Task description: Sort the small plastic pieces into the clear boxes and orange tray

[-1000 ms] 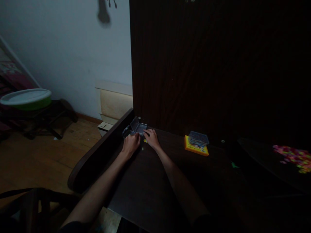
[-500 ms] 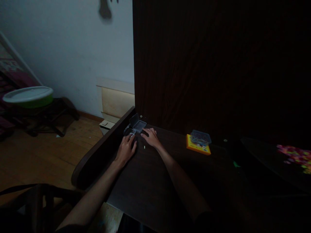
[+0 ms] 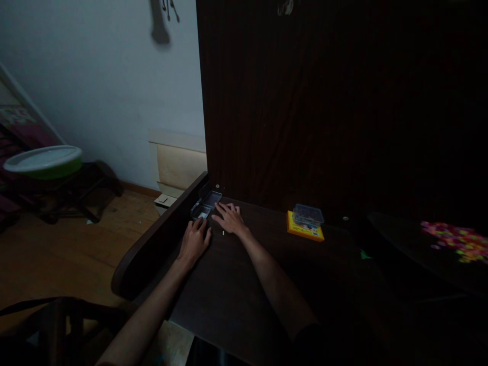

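Two small clear plastic boxes, a far box (image 3: 213, 199) and a near box (image 3: 200, 213), lie with lids raised in the back left corner of the dark table. Something whitish shows inside the near one. My left hand (image 3: 193, 243) rests just in front of the near box, fingertips at its edge, fingers loosely bent and thumb apart. Beside the boxes, my right hand (image 3: 230, 219) is spread palm down, its index fingertip at the far box's corner. Between and below both hands lies a tiny pale piece (image 3: 223, 233) on the tabletop. Neither hand visibly holds anything.
Further right, another clear box (image 3: 308, 215) sits on a yellow-orange box (image 3: 305, 231). A pile of small colourful pieces (image 3: 457, 241) is at the far right. A raised wooden side rail (image 3: 152, 239) bounds the table's left; a dark panel (image 3: 274, 112) stands behind.
The far box's lid leans further back and looks darker. My left hand has drawn slightly back from the near box, uncovering more of it. The camera view has shifted a little.
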Demonstrator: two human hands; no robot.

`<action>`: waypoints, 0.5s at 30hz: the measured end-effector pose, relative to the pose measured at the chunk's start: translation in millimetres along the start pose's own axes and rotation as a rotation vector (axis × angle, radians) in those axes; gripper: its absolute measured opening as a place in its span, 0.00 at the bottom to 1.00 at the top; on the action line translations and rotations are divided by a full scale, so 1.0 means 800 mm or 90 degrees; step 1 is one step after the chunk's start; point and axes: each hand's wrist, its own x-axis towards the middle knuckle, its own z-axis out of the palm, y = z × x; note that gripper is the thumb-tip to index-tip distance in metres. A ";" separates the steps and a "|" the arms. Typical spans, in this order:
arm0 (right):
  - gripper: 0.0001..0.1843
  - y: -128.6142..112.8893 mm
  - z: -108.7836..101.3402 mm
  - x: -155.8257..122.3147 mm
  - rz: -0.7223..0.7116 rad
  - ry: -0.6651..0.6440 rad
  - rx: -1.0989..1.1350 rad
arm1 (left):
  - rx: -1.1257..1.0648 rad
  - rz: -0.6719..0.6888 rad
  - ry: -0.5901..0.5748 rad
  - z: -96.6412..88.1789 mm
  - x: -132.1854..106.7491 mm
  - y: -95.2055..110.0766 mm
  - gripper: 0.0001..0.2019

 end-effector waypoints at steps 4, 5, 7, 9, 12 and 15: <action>0.30 0.004 0.002 0.000 0.027 0.036 0.102 | -0.014 0.010 0.000 0.000 -0.001 -0.002 0.19; 0.28 0.007 0.003 -0.001 0.041 0.056 0.162 | -0.021 0.013 0.002 -0.001 -0.001 -0.002 0.19; 0.26 0.014 0.004 -0.004 0.069 0.097 0.279 | -0.034 0.019 0.013 -0.003 -0.001 -0.001 0.19; 0.25 0.022 0.003 -0.010 0.087 0.121 0.351 | -0.053 0.034 0.025 -0.006 -0.002 0.002 0.19; 0.25 0.028 0.003 -0.022 0.087 0.128 0.389 | -0.109 0.083 0.016 -0.009 -0.007 0.010 0.19; 0.23 0.024 0.004 -0.033 0.070 0.120 0.431 | -0.161 0.122 -0.025 -0.002 -0.012 0.017 0.22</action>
